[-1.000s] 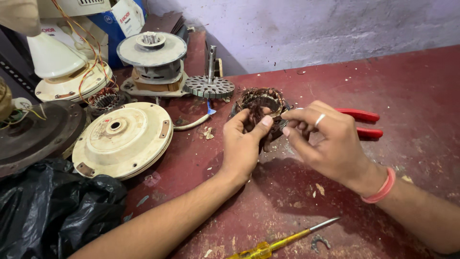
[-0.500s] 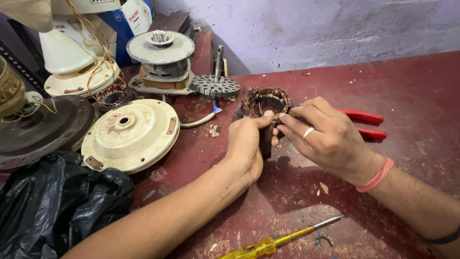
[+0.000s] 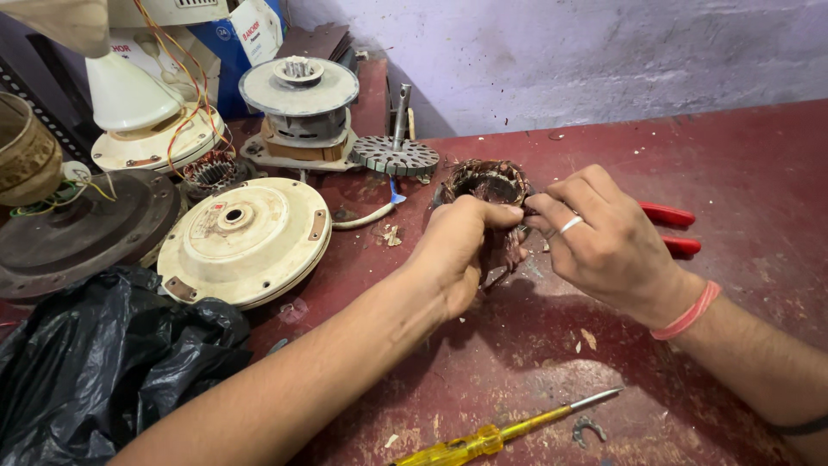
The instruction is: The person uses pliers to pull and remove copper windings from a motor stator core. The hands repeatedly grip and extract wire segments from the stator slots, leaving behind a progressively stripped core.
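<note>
A ring-shaped motor stator with copper windings (image 3: 489, 183) stands on edge on the dark red table (image 3: 742, 155). My left hand (image 3: 459, 250) grips its near rim from the left. My right hand (image 3: 602, 242), wearing a silver ring and a pink wristband, pinches the windings at the rim from the right. The fingertips of both hands meet at the stator's front edge. The lower part of the stator is hidden behind my hands.
Red-handled pliers (image 3: 673, 229) lie behind my right hand. A yellow screwdriver (image 3: 500, 429) lies near the front edge. A cream fan motor cover (image 3: 244, 242), a grey motor assembly (image 3: 299, 108), a toothed rotor disc (image 3: 394, 155) and a black plastic bag (image 3: 103, 362) crowd the left.
Both hands stay on the stator, shifting slightly along its rim. The view has moved a little, so the objects sit lower and further right in the frame.
</note>
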{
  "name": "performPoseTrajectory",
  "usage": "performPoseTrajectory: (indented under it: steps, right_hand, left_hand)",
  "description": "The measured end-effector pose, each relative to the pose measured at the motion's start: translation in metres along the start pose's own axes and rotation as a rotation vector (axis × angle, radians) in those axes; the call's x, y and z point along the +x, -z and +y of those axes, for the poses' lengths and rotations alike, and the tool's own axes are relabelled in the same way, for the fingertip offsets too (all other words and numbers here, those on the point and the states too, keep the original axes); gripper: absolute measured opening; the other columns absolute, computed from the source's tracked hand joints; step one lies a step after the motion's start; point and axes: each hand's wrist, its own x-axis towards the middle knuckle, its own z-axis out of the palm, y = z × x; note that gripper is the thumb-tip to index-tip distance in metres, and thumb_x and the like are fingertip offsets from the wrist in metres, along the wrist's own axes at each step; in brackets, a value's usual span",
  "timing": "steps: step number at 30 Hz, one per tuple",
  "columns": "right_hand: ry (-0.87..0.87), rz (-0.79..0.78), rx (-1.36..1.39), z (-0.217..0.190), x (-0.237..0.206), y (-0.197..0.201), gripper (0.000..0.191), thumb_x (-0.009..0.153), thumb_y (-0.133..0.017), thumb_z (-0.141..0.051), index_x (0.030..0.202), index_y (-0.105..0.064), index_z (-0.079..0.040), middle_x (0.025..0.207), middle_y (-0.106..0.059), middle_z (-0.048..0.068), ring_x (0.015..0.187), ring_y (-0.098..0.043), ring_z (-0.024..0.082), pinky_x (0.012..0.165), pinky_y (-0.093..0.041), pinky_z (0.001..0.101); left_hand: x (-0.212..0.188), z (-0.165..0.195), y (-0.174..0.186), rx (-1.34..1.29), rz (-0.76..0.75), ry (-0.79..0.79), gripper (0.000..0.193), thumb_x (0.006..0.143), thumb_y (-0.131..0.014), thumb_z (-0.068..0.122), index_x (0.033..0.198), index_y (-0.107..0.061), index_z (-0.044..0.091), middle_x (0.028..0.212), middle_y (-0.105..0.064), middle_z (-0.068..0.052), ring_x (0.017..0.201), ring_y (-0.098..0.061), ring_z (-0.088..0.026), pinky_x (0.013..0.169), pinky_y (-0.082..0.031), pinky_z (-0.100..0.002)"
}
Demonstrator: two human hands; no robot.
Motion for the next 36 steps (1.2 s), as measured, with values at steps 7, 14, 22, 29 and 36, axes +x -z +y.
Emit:
performPoseTrajectory:
  steps: [7, 14, 22, 29, 36]
  right_hand:
    - [-0.141, 0.005, 0.155, 0.002, -0.01, -0.012, 0.014, 0.085, -0.071, 0.004, 0.098, -0.068, 0.008, 0.089, -0.064, 0.017, 0.081, -0.057, 0.03, 0.07, -0.048, 0.0421]
    - [-0.35, -0.016, 0.332, -0.003, -0.012, -0.012, 0.014, 0.087, -0.074, -0.002, 0.098, -0.07, 0.005, 0.085, -0.066, 0.013, 0.077, -0.061, 0.024, 0.064, -0.048, 0.0364]
    - [-0.604, -0.056, 0.414, -0.023, -0.012, -0.007, 0.024, 0.08, -0.083, -0.01, 0.1, -0.076, -0.001, 0.078, -0.067, 0.008, 0.063, -0.057, 0.015, 0.057, -0.046, 0.0299]
    - [-0.786, -0.113, 0.507, -0.029, -0.011, -0.007, 0.017, 0.08, -0.083, -0.011, 0.094, -0.079, -0.002, 0.071, -0.07, 0.003, 0.057, -0.054, 0.008, 0.049, -0.043, 0.0266]
    - [-1.004, -0.181, 0.838, -0.024, -0.011, -0.01, 0.014, 0.084, -0.077, -0.006, 0.097, -0.079, -0.001, 0.066, -0.07, -0.002, 0.054, -0.051, 0.0, 0.043, -0.037, 0.0208]
  left_hand:
    - [0.002, -0.01, 0.003, 0.155, -0.054, -0.144, 0.016, 0.09, -0.062, -0.005, 0.102, -0.065, 0.004, 0.076, -0.063, -0.005, 0.061, -0.058, -0.014, 0.056, -0.051, -0.031]
    - [0.011, -0.023, 0.016, 0.349, -0.116, -0.378, 0.031, 0.088, -0.065, -0.007, 0.118, -0.069, 0.001, 0.082, -0.066, -0.002, 0.065, -0.055, -0.008, 0.054, -0.044, -0.025]
    - [0.015, -0.039, 0.028, 0.275, -0.158, -0.56, 0.027, 0.095, -0.058, 0.0, 0.12, -0.067, -0.001, 0.09, -0.066, -0.002, 0.076, -0.057, -0.009, 0.066, -0.047, -0.026]
    - [0.004, -0.044, 0.027, 0.369, -0.084, -0.6, 0.023, 0.101, -0.057, 0.012, 0.118, -0.067, 0.0, 0.097, -0.068, -0.001, 0.082, -0.057, -0.006, 0.069, -0.047, -0.024]
    - [0.003, -0.042, 0.024, 0.356, -0.074, -0.638, 0.023, 0.105, -0.056, 0.018, 0.11, -0.068, -0.001, 0.094, -0.07, -0.002, 0.084, -0.061, -0.006, 0.073, -0.051, -0.023]
